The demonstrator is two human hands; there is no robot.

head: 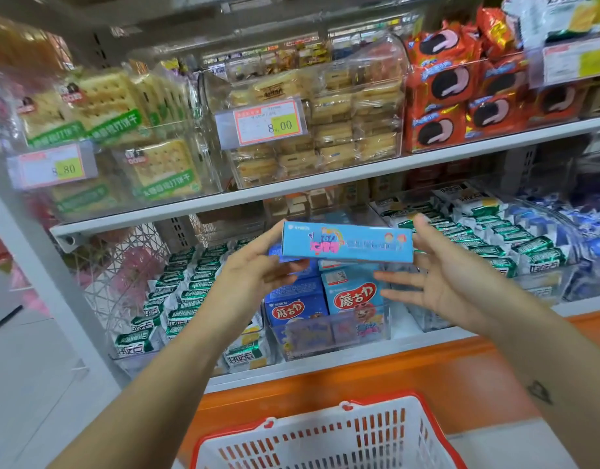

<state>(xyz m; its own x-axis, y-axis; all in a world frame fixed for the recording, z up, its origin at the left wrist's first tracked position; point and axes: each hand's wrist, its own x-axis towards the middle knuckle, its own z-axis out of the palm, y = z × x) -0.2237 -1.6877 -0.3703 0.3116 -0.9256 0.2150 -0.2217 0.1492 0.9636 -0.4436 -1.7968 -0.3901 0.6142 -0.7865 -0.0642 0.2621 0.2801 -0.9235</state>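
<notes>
box: light-blue carton [347,243], long side level, held mid-frame in front of the lower shelf, just above the small clear bin
L hand: left hand [254,269] grips the carton's left end, thumb over the top corner, fingers curled under
R hand: right hand [440,272] at the carton's right end, thumb on the top edge, other fingers straight and spread below, not wrapped round it
small clear bin [329,333]: center, lower shelf; holds upright blue snack boxes [296,308] w/ red lettering, 2 in front, more behind
lower left bin: green-white packets [180,299] stacked in rows, left of the small bin
lower right: same kind of green-white packs [515,245] in rows; blue-white packets [589,231] at far right
upper mid bin [400,106]: clear, curved top; full of yellowish biscuit packs [335,130]; price tag [263,123] reads 8.00 on its front
upper left bin [203,157]: clear; square cracker packs [159,167] w/ green bands; tag [51,165] ends in .80, first digit blurred
upper right: red-orange cookie packs [440,86] piled, dark round cookie pictured on each
shelf board [325,184]: white, runs across btw upper and lower rows
basket [437,431]: red rim, white slotted walls, bottom center of frame, below both forearms; what's inside can't be told
</notes>
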